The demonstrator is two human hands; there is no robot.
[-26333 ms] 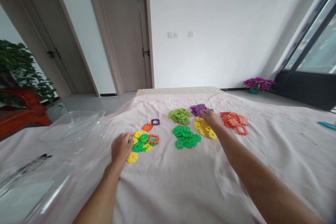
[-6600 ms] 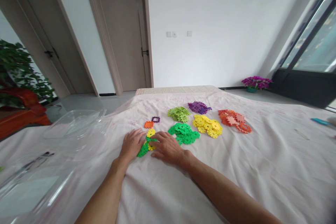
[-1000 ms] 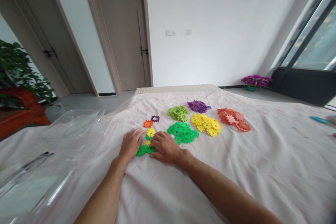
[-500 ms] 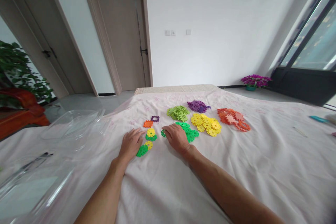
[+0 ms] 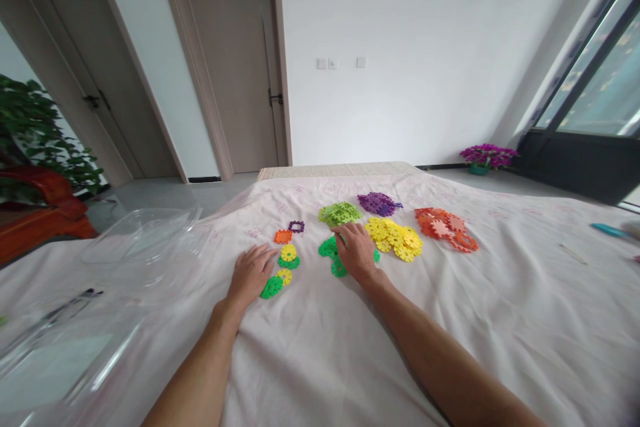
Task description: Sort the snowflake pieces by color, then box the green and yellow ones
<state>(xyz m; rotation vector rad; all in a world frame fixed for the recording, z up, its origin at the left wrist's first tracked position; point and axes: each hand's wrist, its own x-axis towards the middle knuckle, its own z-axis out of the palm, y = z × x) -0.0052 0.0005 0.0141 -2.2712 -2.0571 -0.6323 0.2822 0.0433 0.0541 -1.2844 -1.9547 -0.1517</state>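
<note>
Flat, notched plastic pieces are sorted by colour in piles across the middle of the frame, spread on a pale, wrinkled cloth (image 5: 310,360). The green pile (image 5: 328,246), made up of round discs with toothed edges, is partly covered by the right hand (image 5: 356,250), whose fingers are bent downward; whether a piece is gripped there cannot be told. Just above it in the frame, a light-green pile (image 5: 340,213) of smaller-looking, jagged pieces is heaped. To its right, a bright yellow pile (image 5: 395,238) is formed of overlapping, flower-like discs, and above that a dark purple pile (image 5: 376,203) is seen. Farther right, an orange-red pile (image 5: 443,227) is mixed with paler, salmon-toned pieces, and a hollow ring is shown at its lower edge. Left of centre, the left hand (image 5: 251,273) is laid palm down, fingers loosely extended and nothing held. Just beside it, an upper yellow disc (image 5: 288,252) is overlapped with green, and a lower yellow disc (image 5: 285,276) is set against green discs (image 5: 271,287). Above these, a solid orange square (image 5: 283,236) and a hollow purple square (image 5: 297,227) are placed.
</note>
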